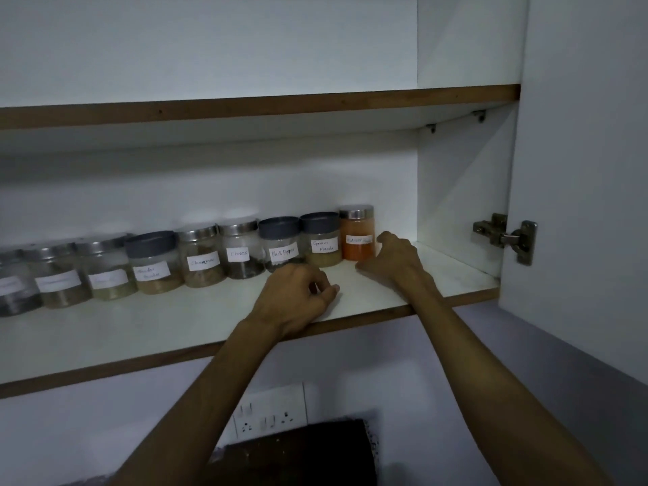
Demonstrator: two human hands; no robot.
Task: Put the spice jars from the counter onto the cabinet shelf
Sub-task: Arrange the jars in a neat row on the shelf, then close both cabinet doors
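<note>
Two arms raised to shelf point(196, 320), left hand point(298, 296) curled empty, right hand point(392, 256) spread beside orange jar point(357, 236)

Spice jars point(196, 257) stand in a row on the cabinet shelf point(175, 327); both hands before them, right hand point(396, 257) beside the rightmost jar point(357, 233).

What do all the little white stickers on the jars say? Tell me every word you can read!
"Cloves": jar with a silver lid
"Black Pepper": jar with a dark lid
"Garam Masala": next dark-lidded jar
"Cinnamon", likely, the writing is smudgy: silver-lidded jar
Second word looks like "Powder", first word unclear: dark-lidded jar
Orange jar: label too blurred to read
Three leftmost jars: labels too faint to read
</note>
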